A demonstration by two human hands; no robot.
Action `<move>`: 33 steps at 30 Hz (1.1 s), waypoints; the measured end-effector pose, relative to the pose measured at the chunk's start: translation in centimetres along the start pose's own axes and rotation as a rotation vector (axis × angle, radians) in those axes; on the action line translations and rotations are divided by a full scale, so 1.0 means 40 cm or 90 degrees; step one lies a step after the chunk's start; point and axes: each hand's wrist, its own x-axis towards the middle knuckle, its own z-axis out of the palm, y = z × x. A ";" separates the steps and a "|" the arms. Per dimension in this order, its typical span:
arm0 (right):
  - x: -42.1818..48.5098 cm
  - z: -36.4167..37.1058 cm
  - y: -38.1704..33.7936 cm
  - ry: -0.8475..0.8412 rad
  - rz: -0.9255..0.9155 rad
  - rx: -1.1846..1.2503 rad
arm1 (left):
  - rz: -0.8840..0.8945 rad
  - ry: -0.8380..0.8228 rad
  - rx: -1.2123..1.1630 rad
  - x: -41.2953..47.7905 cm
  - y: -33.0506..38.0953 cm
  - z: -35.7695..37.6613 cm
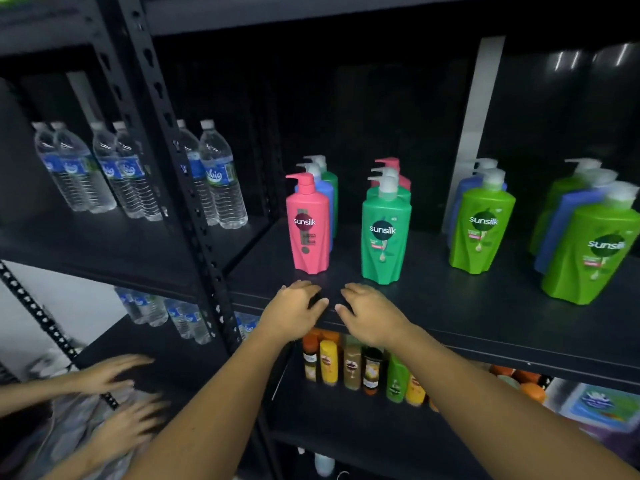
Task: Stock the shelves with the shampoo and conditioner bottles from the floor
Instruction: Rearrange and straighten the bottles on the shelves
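Head view: both hands, left and right, hover spread and empty at the shelf edge before the pink bottle.

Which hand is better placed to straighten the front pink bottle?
Left, likely. The left hand lies open and empty on the edge of the shelf, directly before the pink bottle; the right hand sits nearer the teal-green bottle.
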 end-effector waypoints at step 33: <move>0.122 0.061 0.001 0.027 0.005 -0.122 | -0.167 0.265 -0.403 0.378 -0.251 -0.055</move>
